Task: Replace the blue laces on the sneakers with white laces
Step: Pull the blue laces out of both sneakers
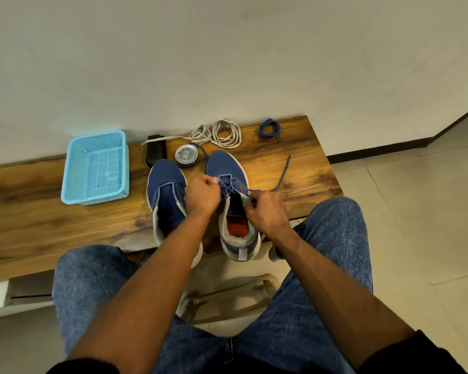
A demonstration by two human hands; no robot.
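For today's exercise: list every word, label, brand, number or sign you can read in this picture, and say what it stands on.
No text here can be read.
Round metal tin behind the blue sneakers: printed label on its lid, too small and blurred to read.
Light blue plastic mesh basket: a small sticker at its near rim, unreadable.
Black rectangular object beside the tin: no lettering shows.
Blue sneakers: no brand mark can be made out.

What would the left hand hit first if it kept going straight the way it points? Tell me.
Probably the blue lace crossing the right sneaker, which the left hand already pinches. Farther along that line lies the loose blue lace end on the bench; depth is unclear.
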